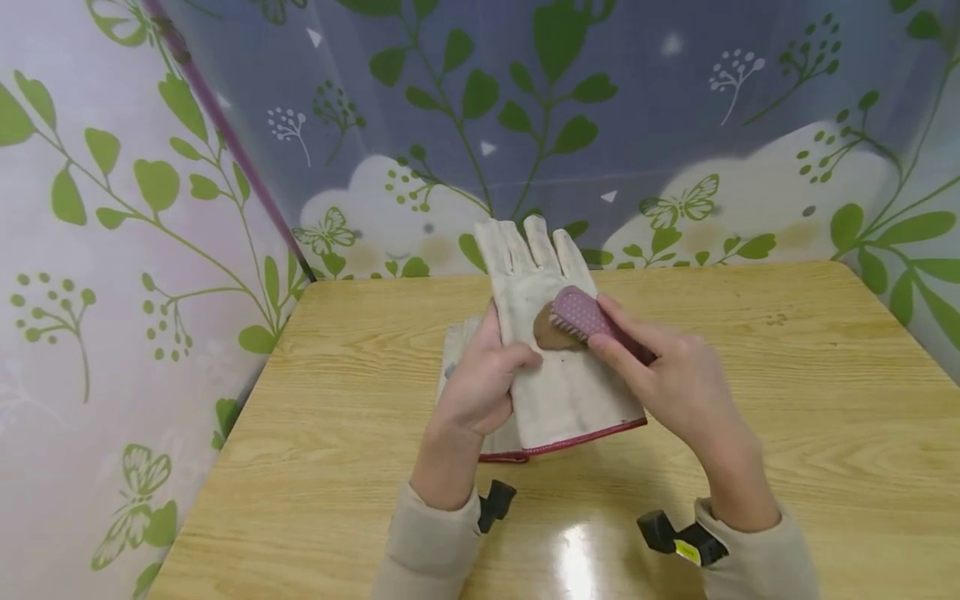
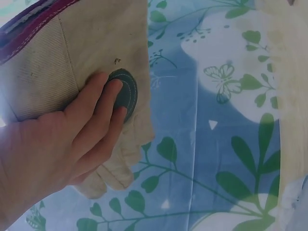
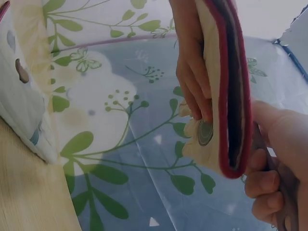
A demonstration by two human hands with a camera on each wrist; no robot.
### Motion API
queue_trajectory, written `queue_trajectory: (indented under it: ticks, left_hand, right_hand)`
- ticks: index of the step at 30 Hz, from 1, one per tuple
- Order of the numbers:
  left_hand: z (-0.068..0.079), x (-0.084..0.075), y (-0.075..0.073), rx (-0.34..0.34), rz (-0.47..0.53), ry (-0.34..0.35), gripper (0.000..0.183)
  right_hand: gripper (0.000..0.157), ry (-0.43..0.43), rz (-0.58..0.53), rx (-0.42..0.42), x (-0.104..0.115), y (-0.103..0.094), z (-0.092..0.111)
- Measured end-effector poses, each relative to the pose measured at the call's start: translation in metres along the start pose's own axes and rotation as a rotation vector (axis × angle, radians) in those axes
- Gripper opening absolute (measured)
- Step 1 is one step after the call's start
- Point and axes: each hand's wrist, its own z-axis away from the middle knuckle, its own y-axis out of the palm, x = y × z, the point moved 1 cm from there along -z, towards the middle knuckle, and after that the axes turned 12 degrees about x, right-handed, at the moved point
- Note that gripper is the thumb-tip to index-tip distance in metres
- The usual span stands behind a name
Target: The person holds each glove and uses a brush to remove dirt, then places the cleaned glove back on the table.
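Observation:
A cream canvas glove (image 1: pixel 532 296) with a red-trimmed cuff is held up over the table, fingers pointing away from me. My left hand (image 1: pixel 480 379) grips its side, thumb on the near face and fingers spread behind. In the left wrist view those fingers lie by a dark green oval patch (image 2: pixel 129 101) on the glove's far face. My right hand (image 1: pixel 678 375) grips a pink-purple dotted brush (image 1: pixel 581 312). Its bristles meet a brown oval spot (image 1: pixel 550 335) on the near face. In the right wrist view the cuff opening (image 3: pixel 235 96) gapes.
Another cream glove (image 3: pixel 21 96) lies on the wooden table (image 1: pixel 337 400), partly hidden beneath the raised one in the head view. Leaf-patterned fabric walls (image 1: pixel 465 125) rise behind the table and at both sides. Black wrist cameras (image 1: pixel 497 505) are strapped at both sleeves.

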Motion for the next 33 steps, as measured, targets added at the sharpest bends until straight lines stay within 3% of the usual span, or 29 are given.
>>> queue_trajectory:
  ticks: [5, 7, 13, 15, 19, 28, 30, 33]
  left_hand:
    - [0.002, -0.001, 0.0, -0.019, -0.007, -0.024, 0.092]
    - [0.002, -0.001, 0.0, -0.021, -0.014, -0.021, 0.092]
    - [0.0, -0.003, -0.001, 0.002, -0.045, 0.056, 0.098]
    - [0.0, -0.003, -0.001, 0.003, -0.058, 0.083, 0.101]
    - [0.0, -0.004, -0.001, 0.008, -0.062, 0.108, 0.101]
    - [0.004, -0.008, -0.005, -0.022, -0.041, 0.068, 0.099]
    - [0.006, -0.01, -0.006, -0.018, -0.033, 0.078, 0.1]
    - [0.006, -0.011, -0.006, -0.017, -0.048, 0.073, 0.1]
  right_hand:
    - [0.045, 0.096, 0.037, -0.038, -0.004, -0.001, 0.0]
    - [0.046, 0.091, 0.033, -0.051, -0.002, -0.005, 0.002]
    - [0.046, -0.145, 0.008, -0.06, 0.017, -0.006, 0.003]
    - [0.046, -0.177, 0.017, -0.036, 0.024, -0.003, 0.004]
    - [0.047, -0.118, 0.061, -0.021, 0.029, 0.002, 0.003]
    - [0.047, 0.111, 0.083, -0.086, 0.02, -0.004, 0.004]
    - [0.047, 0.122, 0.046, -0.1, 0.019, -0.006, 0.005]
    - [0.047, 0.038, -0.02, -0.11, 0.025, -0.004, 0.004]
